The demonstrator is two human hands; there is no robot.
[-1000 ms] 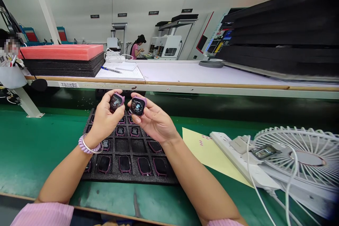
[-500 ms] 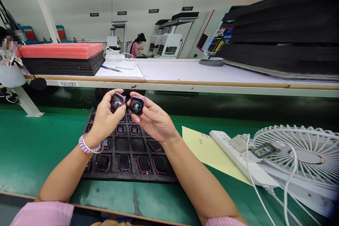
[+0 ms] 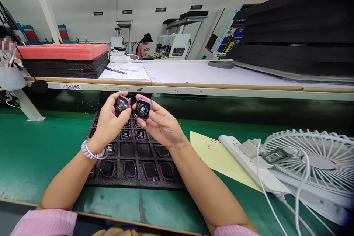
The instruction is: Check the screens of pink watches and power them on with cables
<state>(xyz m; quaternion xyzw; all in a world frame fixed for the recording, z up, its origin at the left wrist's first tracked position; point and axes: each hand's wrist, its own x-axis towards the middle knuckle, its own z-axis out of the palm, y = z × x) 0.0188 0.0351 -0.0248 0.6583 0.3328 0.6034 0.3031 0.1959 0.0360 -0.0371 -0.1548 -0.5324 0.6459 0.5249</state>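
My left hand (image 3: 112, 120) grips one purple-framed watch (image 3: 121, 105) between thumb and fingers, its dark screen lit and facing me. Close beside it, a second purple watch (image 3: 143, 109) with a lit screen is held in my right hand (image 3: 163, 125). Both are raised over a black foam tray (image 3: 116, 181), a small gap between them. Several purple watches lie in the tray's pockets, among them one in the front row (image 3: 129, 169). Two pockets in the middle hold no watch. Part of the tray is hidden by my hands and forearms.
Right of the tray are a yellow sheet (image 3: 218, 158), a white power strip (image 3: 249, 166) with cables and a white fan (image 3: 318, 162). A shelf (image 3: 188, 72) crosses behind, bearing red foam (image 3: 63, 51) and black trays (image 3: 290, 40). A person (image 3: 142, 48) sits far behind.
Both hands keep their hold on the watches. The left watch has turned slightly and its screen picture looks different; otherwise only a slight shift of the view shows.
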